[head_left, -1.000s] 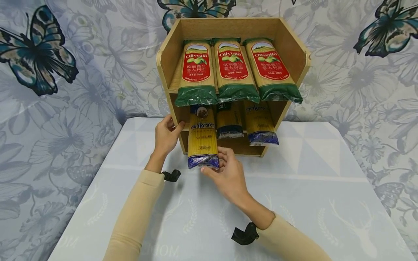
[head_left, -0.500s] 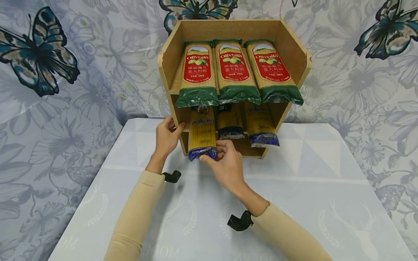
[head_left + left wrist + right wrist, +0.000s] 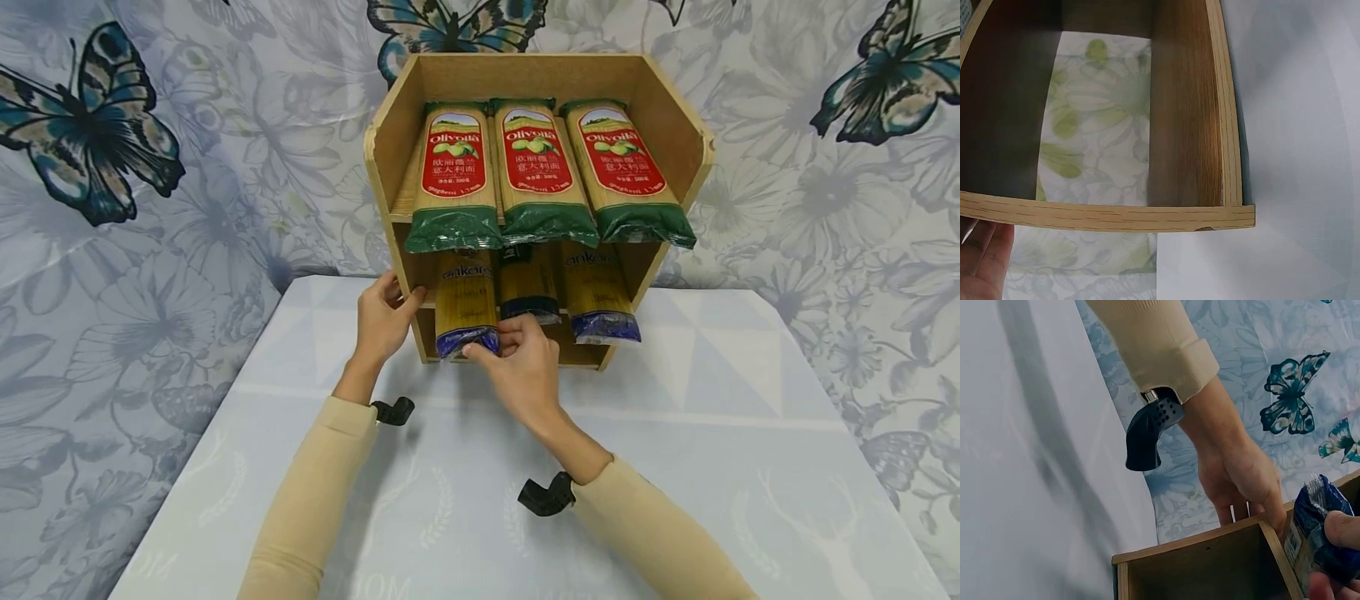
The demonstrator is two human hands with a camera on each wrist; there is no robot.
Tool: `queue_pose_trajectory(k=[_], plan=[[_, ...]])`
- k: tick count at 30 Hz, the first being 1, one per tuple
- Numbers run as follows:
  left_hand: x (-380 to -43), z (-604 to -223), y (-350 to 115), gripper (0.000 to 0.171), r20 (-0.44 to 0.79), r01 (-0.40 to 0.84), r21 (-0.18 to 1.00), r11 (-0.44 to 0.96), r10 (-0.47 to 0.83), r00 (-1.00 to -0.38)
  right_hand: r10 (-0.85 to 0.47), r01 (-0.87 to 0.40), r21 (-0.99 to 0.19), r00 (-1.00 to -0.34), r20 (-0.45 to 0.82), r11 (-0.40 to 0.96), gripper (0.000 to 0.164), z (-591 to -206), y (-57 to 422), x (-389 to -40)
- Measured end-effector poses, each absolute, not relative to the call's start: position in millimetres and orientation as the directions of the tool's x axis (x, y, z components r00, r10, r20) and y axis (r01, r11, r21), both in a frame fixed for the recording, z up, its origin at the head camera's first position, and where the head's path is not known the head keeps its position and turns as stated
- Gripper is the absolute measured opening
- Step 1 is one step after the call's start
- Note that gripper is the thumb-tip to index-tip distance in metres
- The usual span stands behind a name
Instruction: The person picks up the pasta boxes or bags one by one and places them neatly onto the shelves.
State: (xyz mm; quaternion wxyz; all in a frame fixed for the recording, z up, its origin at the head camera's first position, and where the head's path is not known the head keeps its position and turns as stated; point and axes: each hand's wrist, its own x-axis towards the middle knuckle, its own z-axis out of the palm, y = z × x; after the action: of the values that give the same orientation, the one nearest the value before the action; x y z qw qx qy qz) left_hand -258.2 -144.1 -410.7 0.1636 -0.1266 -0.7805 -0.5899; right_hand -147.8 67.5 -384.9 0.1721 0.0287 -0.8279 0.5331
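A wooden shelf rack stands at the back of the table. My left hand grips its left side panel, thumb at the front edge and fingers on the outer face. My right hand pinches the blue lower end of a yellow ankara spaghetti pack between thumb and fingers. That pack lies at the left of the middle shelf, its front end sticking out and its upper end hidden under the top row. In the right wrist view, the blue wrapper shows beside my right thumb.
On the top shelf lie three Olivoila spaghetti packs. A dark-ended pack and another ankara pack share the middle shelf. The bottom compartment shows in the left wrist view. A pale patterned cloth covers the table.
My right hand has pushed the left ankara pack back into the middle shelf, so less of it sticks out. My left hand has stayed on the side panel.
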Motion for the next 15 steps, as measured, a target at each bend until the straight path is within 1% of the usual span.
queue_pose_trajectory(k=[4,10,12,15], plan=[[-258.2,-411.0,-144.6,0.04,0.401,0.387,0.88,0.274,0.007,-0.916,0.124,-0.205,-0.891,-0.953,0.276,0.406,0.045,-383.0,70.4,-143.6],[-258.7,-411.5,-144.7,0.04,0.401,0.386,0.879,0.279,0.001,-0.916,0.082,-0.128,-0.925,-0.982,0.167,0.357,0.044,-374.1,77.5,-128.5],[-259.1,-411.7,-144.8,0.04,0.402,0.386,0.879,0.279,-0.001,-0.916,0.055,-0.108,-0.935,-0.989,0.134,0.338,0.043,-370.9,80.0,-121.7],[-259.6,-411.4,-144.8,0.039,0.402,0.385,0.88,0.277,-0.006,-0.916,-0.024,-0.109,-0.96,-0.994,0.107,0.258,0.038,-367.1,81.6,-111.6]])
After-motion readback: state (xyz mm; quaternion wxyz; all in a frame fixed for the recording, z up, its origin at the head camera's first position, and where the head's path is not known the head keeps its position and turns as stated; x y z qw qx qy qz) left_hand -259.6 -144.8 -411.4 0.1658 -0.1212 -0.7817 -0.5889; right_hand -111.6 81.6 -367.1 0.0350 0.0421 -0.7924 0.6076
